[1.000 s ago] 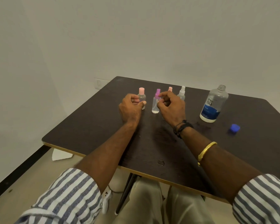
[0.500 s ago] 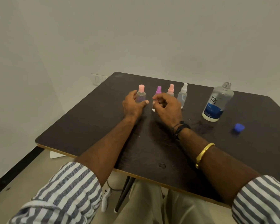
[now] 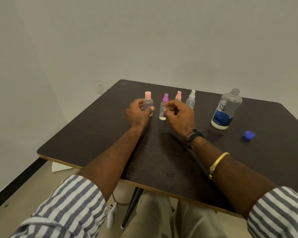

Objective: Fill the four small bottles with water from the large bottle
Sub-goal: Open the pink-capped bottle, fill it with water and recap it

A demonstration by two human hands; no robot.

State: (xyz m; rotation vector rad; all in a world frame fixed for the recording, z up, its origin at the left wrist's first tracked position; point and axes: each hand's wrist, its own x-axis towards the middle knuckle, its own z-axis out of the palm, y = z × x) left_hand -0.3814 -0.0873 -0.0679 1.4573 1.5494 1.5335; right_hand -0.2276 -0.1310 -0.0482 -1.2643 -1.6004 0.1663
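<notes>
A: Four small bottles stand in a row at 12 on the table [image 3: 93, 134]. L to R: pink-cap bottle [image 3: 148, 104], purple sprayer [image 3: 162, 109], pink sprayer [image 3: 178, 95], white sprayer [image 3: 191, 101]. All have tops on.

B: Big bottle?

A: Big bottle [image 3: 226, 109] is upright at 2, neck open, well apart from the row. Its blue cap [image 3: 249, 135] lies alone at 3.

B: Hands?

A: L hand [image 3: 138, 115] wraps the pink-cap bottle, thumb across the front. R hand [image 3: 179, 115] is curled tight, tips at the purple sprayer's side. Can't tell if it pinches or only touches.

B: How will the small ones handle?

A: Thin clear plastic, prob. very light and tippy w/ those tall tops. I'd hold low on the body w/ one hand and twist the top off w/ the other. Necks look narrow, so pour slow. Purple sprayer seems to have a little liquid at the base; the rest are hard to read.

B: And the big one?

A: Stiffer and heavier, esp. if there's much water in it; the label hides the level. Grip round the labelled middle, not the neck. There's a wet patch [image 3: 212, 133] by its base, so its wall may be slippery. Tilt gently, mouth close over each small neck.
</notes>
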